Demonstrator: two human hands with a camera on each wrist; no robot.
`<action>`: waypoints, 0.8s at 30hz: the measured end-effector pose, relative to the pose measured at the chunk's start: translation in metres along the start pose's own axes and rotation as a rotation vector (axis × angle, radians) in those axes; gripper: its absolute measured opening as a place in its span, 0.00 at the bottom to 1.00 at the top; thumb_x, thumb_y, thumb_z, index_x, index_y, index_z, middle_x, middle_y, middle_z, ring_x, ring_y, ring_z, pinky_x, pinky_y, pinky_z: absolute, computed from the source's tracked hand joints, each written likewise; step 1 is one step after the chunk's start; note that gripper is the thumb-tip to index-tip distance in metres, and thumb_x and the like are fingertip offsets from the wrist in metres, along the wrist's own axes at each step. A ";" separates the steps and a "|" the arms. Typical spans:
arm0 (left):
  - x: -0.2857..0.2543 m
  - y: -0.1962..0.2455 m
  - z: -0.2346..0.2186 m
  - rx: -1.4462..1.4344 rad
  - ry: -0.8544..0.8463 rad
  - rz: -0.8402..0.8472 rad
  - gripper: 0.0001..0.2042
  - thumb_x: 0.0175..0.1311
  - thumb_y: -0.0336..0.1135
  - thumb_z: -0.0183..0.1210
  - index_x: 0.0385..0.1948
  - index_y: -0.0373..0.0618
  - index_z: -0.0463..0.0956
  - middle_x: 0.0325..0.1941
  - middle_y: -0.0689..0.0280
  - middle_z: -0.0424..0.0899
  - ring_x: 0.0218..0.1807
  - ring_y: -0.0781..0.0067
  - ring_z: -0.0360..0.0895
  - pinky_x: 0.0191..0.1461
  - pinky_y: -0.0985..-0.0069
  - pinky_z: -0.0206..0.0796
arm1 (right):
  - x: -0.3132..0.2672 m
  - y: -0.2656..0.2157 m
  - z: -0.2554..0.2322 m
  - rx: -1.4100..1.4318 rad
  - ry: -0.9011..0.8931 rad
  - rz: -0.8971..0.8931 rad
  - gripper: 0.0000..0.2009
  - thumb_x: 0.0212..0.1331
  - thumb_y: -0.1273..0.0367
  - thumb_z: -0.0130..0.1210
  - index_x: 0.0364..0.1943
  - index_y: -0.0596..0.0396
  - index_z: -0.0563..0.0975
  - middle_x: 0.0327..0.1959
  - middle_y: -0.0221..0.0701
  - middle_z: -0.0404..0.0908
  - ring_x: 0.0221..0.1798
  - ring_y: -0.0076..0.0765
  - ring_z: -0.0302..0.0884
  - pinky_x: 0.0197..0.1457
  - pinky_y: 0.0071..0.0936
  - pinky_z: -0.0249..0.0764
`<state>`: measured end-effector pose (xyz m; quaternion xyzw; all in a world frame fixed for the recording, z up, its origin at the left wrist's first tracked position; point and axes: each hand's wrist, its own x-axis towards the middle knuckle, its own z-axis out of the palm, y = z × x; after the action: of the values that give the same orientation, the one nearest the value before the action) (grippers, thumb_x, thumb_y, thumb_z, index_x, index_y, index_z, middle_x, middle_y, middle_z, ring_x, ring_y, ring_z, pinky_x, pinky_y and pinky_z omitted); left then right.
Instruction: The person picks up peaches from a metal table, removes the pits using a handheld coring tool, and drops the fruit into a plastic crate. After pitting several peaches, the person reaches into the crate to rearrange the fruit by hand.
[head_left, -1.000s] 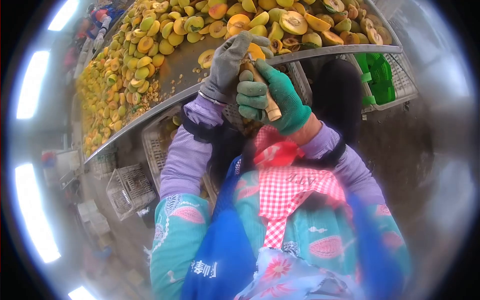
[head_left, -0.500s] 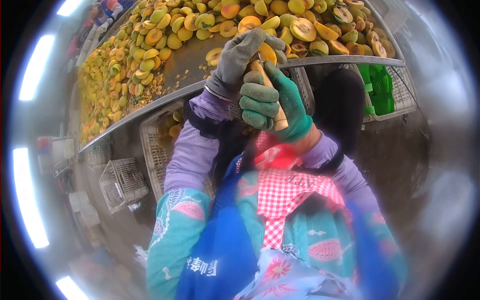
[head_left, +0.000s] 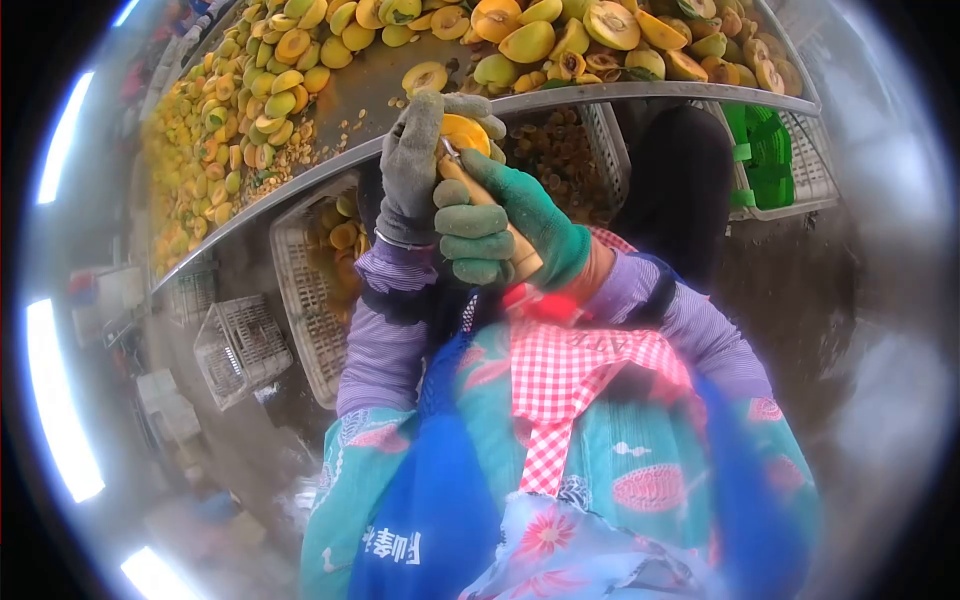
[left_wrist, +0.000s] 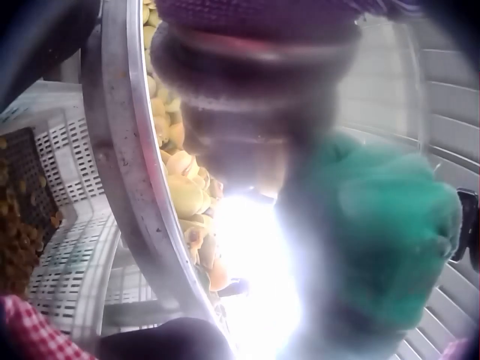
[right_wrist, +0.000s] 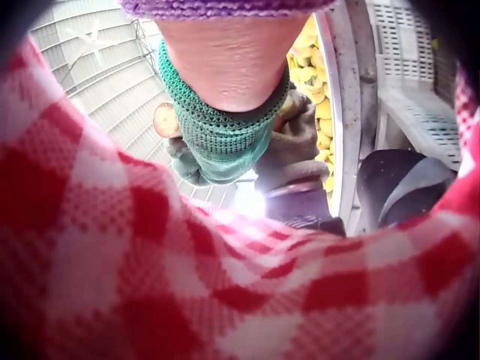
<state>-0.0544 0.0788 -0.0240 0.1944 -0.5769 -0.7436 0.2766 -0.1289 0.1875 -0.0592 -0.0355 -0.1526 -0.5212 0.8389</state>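
Observation:
My left hand (head_left: 408,170), in a grey glove, holds a yellow-orange peach half (head_left: 466,133) just outside the table edge. In a green glove, my right hand (head_left: 545,222) has its fingers wrapped round the wooden handle (head_left: 524,258) of a small pitting tool. The tool's metal tip (head_left: 450,150) is at the cut face of the peach half. In the right wrist view, the round handle end (right_wrist: 166,120) sticks out beside the green glove (right_wrist: 217,154). The left wrist view shows the green glove (left_wrist: 375,225) blurred; glare hides the work there.
A metal table (head_left: 375,95) bears heaps of halved peaches (head_left: 285,75) and scattered pits; its raised rim (head_left: 640,92) runs before me. Crates stand below: one with pits (head_left: 605,140), one with fruit (head_left: 300,290), one with green strapping (head_left: 765,160). Another crate (head_left: 240,350) stands farther left.
Both hands have come down and left, off the table rim toward my body, still with the peach half and the tool. More of the peach half's orange face shows now.

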 end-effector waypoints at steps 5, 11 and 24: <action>0.017 0.012 -0.002 0.106 -0.132 -0.052 0.26 0.76 0.51 0.41 0.41 0.33 0.78 0.36 0.54 0.83 0.34 0.66 0.81 0.39 0.71 0.74 | -0.003 -0.006 0.025 -0.331 0.369 -0.063 0.20 0.71 0.45 0.42 0.33 0.44 0.73 0.16 0.16 0.63 0.16 0.20 0.59 0.23 0.22 0.59; 0.040 0.039 -0.008 0.385 -0.511 -0.159 0.25 0.76 0.49 0.40 0.37 0.34 0.79 0.34 0.56 0.83 0.38 0.68 0.80 0.46 0.74 0.72 | -0.014 -0.025 0.030 -0.118 0.213 0.104 0.20 0.72 0.45 0.41 0.34 0.45 0.72 0.15 0.17 0.62 0.15 0.20 0.59 0.21 0.23 0.59; -0.045 0.037 -0.126 1.482 0.711 -0.152 0.17 0.65 0.45 0.56 0.43 0.40 0.83 0.44 0.56 0.85 0.50 0.65 0.80 0.57 0.71 0.68 | -0.031 -0.042 -0.023 -0.419 1.106 -0.114 0.19 0.71 0.49 0.42 0.37 0.50 0.71 0.16 0.25 0.66 0.13 0.26 0.60 0.20 0.27 0.62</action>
<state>0.0639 0.0065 -0.0221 0.5887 -0.7812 -0.0810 0.1916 -0.1739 0.1904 -0.0945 0.0847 0.4119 -0.5254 0.7397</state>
